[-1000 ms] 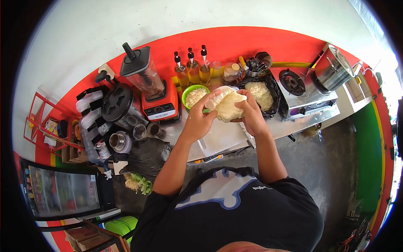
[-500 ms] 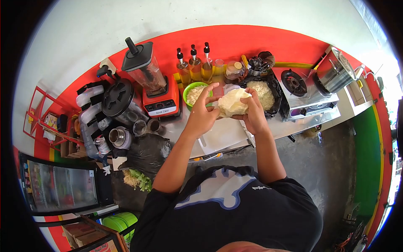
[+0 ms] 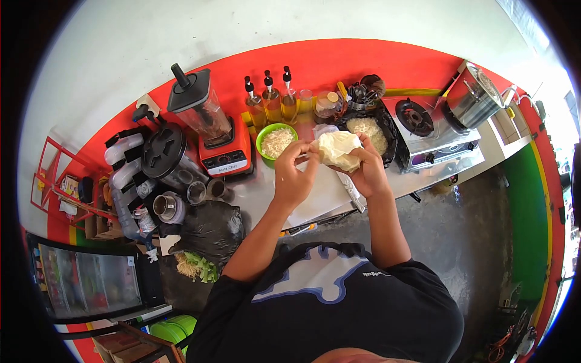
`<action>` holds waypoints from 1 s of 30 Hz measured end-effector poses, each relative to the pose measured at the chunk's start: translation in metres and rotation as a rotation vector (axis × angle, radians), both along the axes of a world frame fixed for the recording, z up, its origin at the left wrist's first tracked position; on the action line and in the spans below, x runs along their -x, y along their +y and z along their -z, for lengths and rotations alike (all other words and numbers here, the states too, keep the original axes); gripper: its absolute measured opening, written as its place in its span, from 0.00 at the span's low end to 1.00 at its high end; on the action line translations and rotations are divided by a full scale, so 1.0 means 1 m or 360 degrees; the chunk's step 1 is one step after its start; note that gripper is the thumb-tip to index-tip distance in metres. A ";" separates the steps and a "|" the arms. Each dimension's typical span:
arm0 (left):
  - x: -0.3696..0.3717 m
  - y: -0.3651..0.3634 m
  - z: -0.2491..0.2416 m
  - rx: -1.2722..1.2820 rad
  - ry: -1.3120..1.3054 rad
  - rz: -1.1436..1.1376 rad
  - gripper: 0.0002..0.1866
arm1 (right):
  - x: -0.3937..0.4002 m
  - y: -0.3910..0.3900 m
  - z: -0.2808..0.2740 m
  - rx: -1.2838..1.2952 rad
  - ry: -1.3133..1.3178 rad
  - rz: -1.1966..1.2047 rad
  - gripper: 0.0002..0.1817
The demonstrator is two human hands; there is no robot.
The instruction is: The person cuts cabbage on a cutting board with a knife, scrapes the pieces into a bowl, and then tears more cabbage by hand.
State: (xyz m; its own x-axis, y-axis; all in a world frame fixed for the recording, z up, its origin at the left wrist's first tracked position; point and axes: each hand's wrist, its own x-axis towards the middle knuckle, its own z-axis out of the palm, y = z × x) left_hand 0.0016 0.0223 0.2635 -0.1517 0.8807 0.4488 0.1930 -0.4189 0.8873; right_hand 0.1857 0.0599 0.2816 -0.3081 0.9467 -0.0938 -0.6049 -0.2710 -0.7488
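Observation:
Above the counter, a pale cream chunk of cabbage (image 3: 339,149) with crinkled leaf layers is held up between my two hands. My right hand (image 3: 370,173) grips it from the right and below, with the thumb over its front. At its left edge, my left hand (image 3: 295,176) has thumb and fingertips pinched together against the leaf. Small pale bits cling to that hand. Behind the left hand stands a green bowl (image 3: 260,147) of pale shreds (image 3: 278,142). More shreds (image 3: 370,134) lie in a black plastic bag (image 3: 390,142) beyond my right hand.
Under my hands is a white board (image 3: 318,196) with a knife (image 3: 352,192) at its right. A red blender (image 3: 227,158) and oil bottles (image 3: 272,106) stand behind. To the right are a gas stove (image 3: 433,133) and steel pot (image 3: 475,100); at left, a black bag (image 3: 212,233).
My left fingers, spread beside the cabbage before, have come together at its left edge. The cabbage has turned slightly in my right hand. The whole view has shifted a little.

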 end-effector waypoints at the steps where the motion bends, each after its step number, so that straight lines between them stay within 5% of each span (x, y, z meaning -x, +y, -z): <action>1: -0.003 -0.005 -0.009 -0.0004 0.0000 0.0005 0.15 | -0.001 -0.001 -0.001 0.0001 0.0023 0.0035 0.26; 3: -0.007 -0.013 -0.023 0.0275 -0.0101 0.0242 0.17 | -0.004 0.000 0.000 -0.0014 0.0055 0.0017 0.26; 10: 0.003 0.009 0.004 0.0054 -0.0251 0.0431 0.16 | -0.007 0.010 0.010 0.0075 0.0316 -0.0160 0.21; 22: -0.001 0.018 0.011 -0.0176 -0.0361 0.0148 0.08 | 0.026 0.015 0.025 -0.0061 0.0028 -0.0032 0.18; 24: -0.005 0.019 0.006 -0.0040 -0.0867 0.0407 0.11 | 0.028 0.015 0.021 -0.0061 0.0030 -0.0023 0.18; 27: 0.001 0.023 0.003 -0.0033 -0.0277 0.0307 0.15 | 0.029 0.012 0.010 -0.0208 -0.0035 0.0017 0.16; 30: 0.000 0.025 -0.007 0.0294 -0.0522 0.0390 0.17 | 0.029 0.011 0.005 -0.0341 -0.0263 0.0103 0.14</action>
